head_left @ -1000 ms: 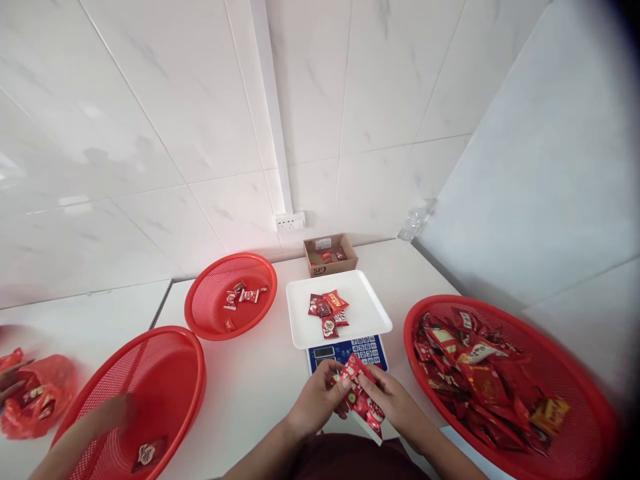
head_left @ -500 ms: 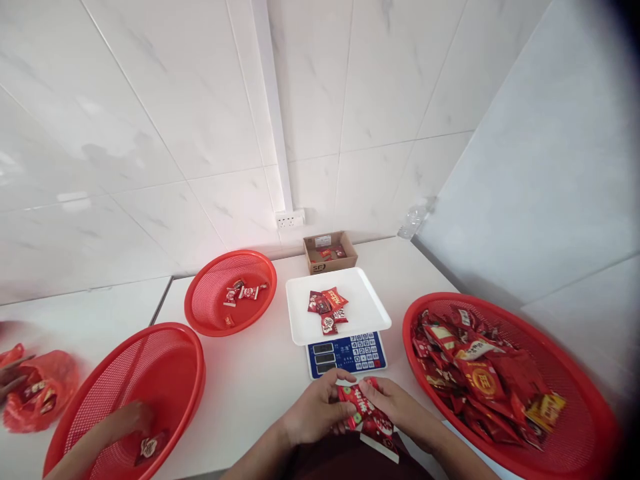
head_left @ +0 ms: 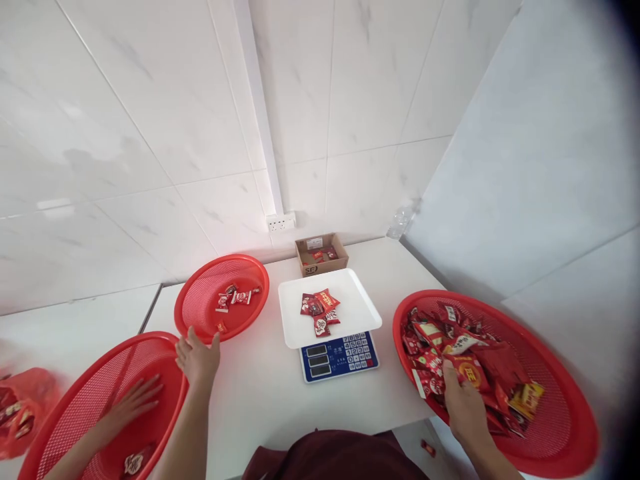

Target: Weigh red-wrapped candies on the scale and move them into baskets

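My left hand (head_left: pixel 199 360) is open, its fingers spread. It hovers by the front rim of the far red basket (head_left: pixel 260 257), which has a few small red-wrapped snacks (head_left: pixel 242 298) in it. At the right, my right hand (head_left: pixel 466 403) is over the full red basket (head_left: pixel 575 440), thumb on top and fingers mostly hidden. Against its thumb side are red snack packets (head_left: pixel 429 381) with white ends, which it appears to grip. Under and around them lie many red packets, one with a gold emblem (head_left: pixel 465 372), and a yellow one (head_left: pixel 527 400).
Several red packets (head_left: pixel 320 307) lie on the white pan (head_left: pixel 357 313) of a blue digital scale (head_left: pixel 340 357). Behind stands a cardboard box (head_left: pixel 323 267) holding packets. Another person's hand (head_left: pixel 133 403) reaches into the left red basket (head_left: pixel 33 433), beside a red plastic bag (head_left: pixel 37 393).
My hands have parted from in front of the scale. The left has swung left and opened; the right has carried the red packets to the right basket. The view has shifted slightly.
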Motion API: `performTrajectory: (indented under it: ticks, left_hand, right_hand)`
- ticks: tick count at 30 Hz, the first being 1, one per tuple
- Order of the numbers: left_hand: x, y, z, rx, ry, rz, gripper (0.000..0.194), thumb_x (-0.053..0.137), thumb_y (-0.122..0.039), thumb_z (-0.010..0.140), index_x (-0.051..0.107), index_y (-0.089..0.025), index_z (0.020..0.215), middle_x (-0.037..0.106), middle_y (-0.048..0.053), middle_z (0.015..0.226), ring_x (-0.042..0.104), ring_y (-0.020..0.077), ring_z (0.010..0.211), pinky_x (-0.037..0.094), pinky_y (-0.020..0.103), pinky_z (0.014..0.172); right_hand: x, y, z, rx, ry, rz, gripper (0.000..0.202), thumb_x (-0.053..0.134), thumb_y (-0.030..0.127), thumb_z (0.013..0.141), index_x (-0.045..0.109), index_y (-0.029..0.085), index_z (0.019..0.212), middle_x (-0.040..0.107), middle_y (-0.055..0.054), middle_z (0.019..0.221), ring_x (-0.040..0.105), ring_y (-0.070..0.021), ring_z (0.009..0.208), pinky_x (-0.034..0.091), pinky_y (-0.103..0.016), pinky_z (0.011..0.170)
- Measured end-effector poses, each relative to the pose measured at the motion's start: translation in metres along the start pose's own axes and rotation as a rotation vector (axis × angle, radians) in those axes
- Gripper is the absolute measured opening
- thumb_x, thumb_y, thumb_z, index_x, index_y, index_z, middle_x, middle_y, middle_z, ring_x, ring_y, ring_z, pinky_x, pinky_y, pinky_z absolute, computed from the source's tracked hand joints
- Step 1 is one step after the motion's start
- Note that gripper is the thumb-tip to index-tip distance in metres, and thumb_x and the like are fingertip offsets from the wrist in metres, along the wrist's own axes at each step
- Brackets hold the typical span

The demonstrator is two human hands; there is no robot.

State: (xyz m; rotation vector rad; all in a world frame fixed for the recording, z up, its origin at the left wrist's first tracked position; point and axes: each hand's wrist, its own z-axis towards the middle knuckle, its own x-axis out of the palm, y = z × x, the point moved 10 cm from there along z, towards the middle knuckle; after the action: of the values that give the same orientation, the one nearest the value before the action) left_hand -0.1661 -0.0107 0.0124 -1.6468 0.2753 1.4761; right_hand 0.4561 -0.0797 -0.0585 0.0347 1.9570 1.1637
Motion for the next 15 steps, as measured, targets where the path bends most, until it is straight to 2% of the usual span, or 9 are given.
performTrajectory:
  ticks: [2,4,9,12,15]
  left_hand:
    - [0.008,0.018,0.011,-0.103,0.079,0.043,0.077,0.044,-0.054,0.082,0.024,-0.007,0.139,0.02,0.028,0.147,0.016,0.0414,0.136,0.018,0.061,0.106]
    - [0.016,0.025,0.017,-0.159,0.13,0.025,0.079,0.043,-0.059,0.08,0.025,-0.008,0.139,0.019,0.027,0.148,0.019,0.0425,0.135,0.017,0.063,0.105]
    - [0.026,0.032,0.028,-0.269,0.11,-0.026,0.093,0.048,-0.069,0.071,0.021,-0.013,0.14,0.015,0.028,0.148,0.023,0.0466,0.133,0.017,0.068,0.102]
    - [0.034,0.04,0.038,-0.339,0.159,0.014,0.094,0.05,-0.066,0.071,0.017,-0.014,0.141,0.016,0.028,0.148,0.025,0.0473,0.131,0.018,0.067,0.104]
    - [0.037,0.048,0.05,-0.369,0.185,0.037,0.085,0.053,-0.056,0.072,0.018,-0.02,0.141,0.022,0.024,0.146,0.034,0.0475,0.126,0.023,0.067,0.101]
  right_hand:
    - [0.0,-0.009,0.0,0.057,-0.01,-0.03,0.062,0.026,0.069,0.074,0.058,0.017,0.068,0.065,-0.023,0.081,0.059,-0.0356,0.092,0.043,-0.046,0.083]
    - [0.004,-0.007,0.0,0.036,0.0,-0.03,0.06,0.027,0.07,0.072,0.058,0.018,0.067,0.066,-0.023,0.084,0.058,-0.0361,0.096,0.042,-0.045,0.085]
    - [0.009,0.003,0.001,-0.023,0.025,-0.02,0.062,0.028,0.073,0.067,0.057,0.019,0.064,0.067,-0.022,0.083,0.058,-0.0359,0.096,0.041,-0.045,0.086]
    - [0.011,0.001,0.001,-0.005,0.05,-0.011,0.062,0.029,0.074,0.067,0.057,0.019,0.062,0.067,-0.02,0.079,0.059,-0.0346,0.09,0.042,-0.044,0.083]
    - [0.009,0.0,0.002,-0.007,0.035,0.009,0.062,0.029,0.075,0.066,0.056,0.02,0.06,0.067,-0.019,0.077,0.059,-0.0341,0.09,0.043,-0.043,0.083]
